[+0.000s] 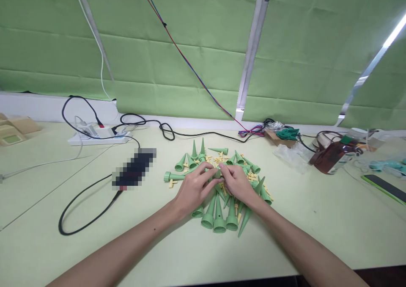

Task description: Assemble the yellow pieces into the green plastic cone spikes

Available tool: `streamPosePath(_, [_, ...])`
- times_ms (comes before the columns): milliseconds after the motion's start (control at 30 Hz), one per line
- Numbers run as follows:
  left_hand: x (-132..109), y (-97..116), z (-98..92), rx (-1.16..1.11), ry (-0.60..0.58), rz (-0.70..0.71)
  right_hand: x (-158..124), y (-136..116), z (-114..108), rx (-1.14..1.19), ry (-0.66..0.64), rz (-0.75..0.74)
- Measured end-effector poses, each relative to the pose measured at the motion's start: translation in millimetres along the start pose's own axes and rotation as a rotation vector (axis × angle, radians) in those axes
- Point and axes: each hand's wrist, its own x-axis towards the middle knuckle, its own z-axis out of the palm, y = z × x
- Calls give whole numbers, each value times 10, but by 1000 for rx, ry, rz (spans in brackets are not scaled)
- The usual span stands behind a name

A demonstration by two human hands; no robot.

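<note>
Left hand point(194, 186)'s pinching some smooth green plastic point(217, 174), can't tell right hand point(237, 182)'s grip; hollow cones point(219, 220) lying around, brown bottle point(333, 156) sitting farther off.

Bench point(317, 236), centre: cones point(219, 220), small fittings point(171, 183) strewn among them | left of cones: cabled device point(135, 168) | left, far side: power strip point(103, 140) | beyond cones, far side: cable point(203, 133) | right, far side: box point(276, 139), plastic wrap point(293, 155) just nearer, bottle point(330, 158) right of both
</note>
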Motion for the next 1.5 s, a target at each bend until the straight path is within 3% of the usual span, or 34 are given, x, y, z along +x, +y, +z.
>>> streamPosePath(533, [63,26,-15,-150,10,-117,-6,-42,-20,-22,13,-106])
streamPosePath(1067, [83,50,-30,-229,9,-195,-5,-7,-3,39,-55,-45])
streamPosePath(1500, [103,139,-19,-670,-78,-554,-10,30,-2,6,-35,-59])
